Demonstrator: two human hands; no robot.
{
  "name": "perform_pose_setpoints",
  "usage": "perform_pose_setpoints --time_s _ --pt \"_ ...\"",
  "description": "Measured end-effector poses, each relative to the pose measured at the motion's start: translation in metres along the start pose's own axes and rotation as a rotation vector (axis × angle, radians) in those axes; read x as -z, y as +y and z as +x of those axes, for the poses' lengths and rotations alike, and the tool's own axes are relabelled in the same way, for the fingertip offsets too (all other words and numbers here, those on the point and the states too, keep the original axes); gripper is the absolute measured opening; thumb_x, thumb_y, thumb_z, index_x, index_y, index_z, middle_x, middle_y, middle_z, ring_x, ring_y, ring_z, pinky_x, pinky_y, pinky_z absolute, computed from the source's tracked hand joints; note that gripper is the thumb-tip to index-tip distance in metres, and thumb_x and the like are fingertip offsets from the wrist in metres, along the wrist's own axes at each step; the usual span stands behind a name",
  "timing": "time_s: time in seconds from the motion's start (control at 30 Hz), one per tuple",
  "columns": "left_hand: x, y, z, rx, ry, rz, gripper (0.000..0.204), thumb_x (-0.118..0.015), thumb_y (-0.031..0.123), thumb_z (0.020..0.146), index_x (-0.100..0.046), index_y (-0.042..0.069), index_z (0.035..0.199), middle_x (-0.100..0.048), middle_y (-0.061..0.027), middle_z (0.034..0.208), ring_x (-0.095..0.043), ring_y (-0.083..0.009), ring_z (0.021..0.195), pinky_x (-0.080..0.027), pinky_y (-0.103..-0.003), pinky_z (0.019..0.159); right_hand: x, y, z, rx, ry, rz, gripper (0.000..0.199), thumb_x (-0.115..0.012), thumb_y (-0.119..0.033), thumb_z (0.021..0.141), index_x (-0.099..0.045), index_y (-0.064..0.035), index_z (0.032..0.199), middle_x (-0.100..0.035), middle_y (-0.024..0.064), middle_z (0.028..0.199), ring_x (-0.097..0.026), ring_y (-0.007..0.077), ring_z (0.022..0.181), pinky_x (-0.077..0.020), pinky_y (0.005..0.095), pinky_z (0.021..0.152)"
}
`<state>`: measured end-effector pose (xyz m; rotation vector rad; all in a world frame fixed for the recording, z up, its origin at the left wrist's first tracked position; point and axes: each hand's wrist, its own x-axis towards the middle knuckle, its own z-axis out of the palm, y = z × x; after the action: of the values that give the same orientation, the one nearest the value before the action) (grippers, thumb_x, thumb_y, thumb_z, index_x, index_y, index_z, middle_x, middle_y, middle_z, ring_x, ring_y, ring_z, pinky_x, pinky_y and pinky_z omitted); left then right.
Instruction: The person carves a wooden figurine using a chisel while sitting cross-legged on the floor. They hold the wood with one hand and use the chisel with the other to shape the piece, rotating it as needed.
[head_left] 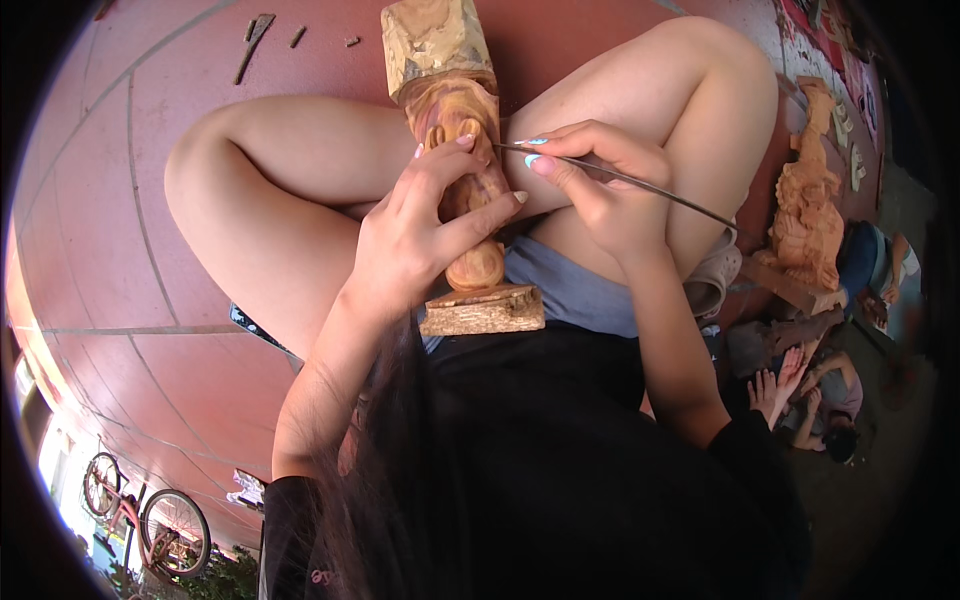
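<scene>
A carved wooden figure (475,190) lies lengthwise between my bent legs, with a rough, pale uncut block (435,42) at its far end and a flat base (482,312) close to my body. My left hand (405,240) is wrapped over the figure's middle, fingers on the far left side and thumb across the near part. In my right hand (615,190) a thin dark rod (690,204), which looks like a needle file, is pinched between thumb and fingers. Its tip meets the figure's right side, close to my left fingertips. The rod's other end points right, toward my knee.
On the red tiled floor (100,200) beyond my left leg lie a flat dark strip (254,48) and small scraps (298,37). A larger wood carving (805,205) stands to the right. Other people (840,390) sit lower right; a bicycle (145,525) is lower left.
</scene>
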<state>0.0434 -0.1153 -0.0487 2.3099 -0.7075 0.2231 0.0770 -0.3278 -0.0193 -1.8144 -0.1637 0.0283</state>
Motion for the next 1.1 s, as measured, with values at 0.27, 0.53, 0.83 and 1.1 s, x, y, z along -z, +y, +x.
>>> perform_pose_setpoints --time_s 0.27,0.53,0.83,1.1 --pt "-0.001 0.001 -0.001 0.018 0.038 -0.021 0.042 -0.074 0.01 0.075 -0.077 0.03 0.111 -0.059 -0.0058 0.121 -0.06 -0.027 0.121 -0.061 -0.036 0.087 0.002 0.003 0.002 0.033 -0.021 0.013 0.005 -0.075 0.006 0.083 -0.072 0.0049 0.087 -0.075 0.0102 0.083 -0.07 0.0132 0.077 -0.0554 0.0244 0.071" --pt "-0.003 -0.001 -0.003 0.046 0.042 -0.039 0.042 -0.075 0.009 0.075 -0.077 0.031 0.112 -0.055 -0.007 0.125 -0.06 -0.0278 0.122 -0.063 -0.036 0.083 -0.001 0.006 0.004 0.08 -0.001 0.031 0.006 -0.075 0.007 0.082 -0.072 0.0057 0.087 -0.075 0.0115 0.084 -0.07 0.014 0.077 -0.0558 0.0256 0.071" --pt "-0.004 -0.001 0.0 0.017 0.089 -0.015 0.042 -0.076 0.009 0.074 -0.077 0.029 0.111 -0.056 -0.0076 0.123 -0.061 -0.0279 0.121 -0.063 -0.036 0.084 -0.003 0.004 0.002 0.086 0.036 0.062 0.006 -0.075 0.008 0.082 -0.072 0.006 0.087 -0.075 0.0117 0.084 -0.07 0.0136 0.077 -0.056 0.0251 0.071" --pt "-0.004 0.002 0.002 -0.01 0.044 -0.001 0.038 -0.073 0.013 0.075 -0.076 0.026 0.111 -0.059 -0.0054 0.122 -0.06 -0.0265 0.124 -0.059 -0.041 0.096 0.011 -0.003 -0.002 0.014 -0.071 -0.023 0.006 -0.074 0.008 0.083 -0.072 0.0058 0.087 -0.074 0.0103 0.084 -0.07 0.0122 0.077 -0.0554 0.0244 0.069"
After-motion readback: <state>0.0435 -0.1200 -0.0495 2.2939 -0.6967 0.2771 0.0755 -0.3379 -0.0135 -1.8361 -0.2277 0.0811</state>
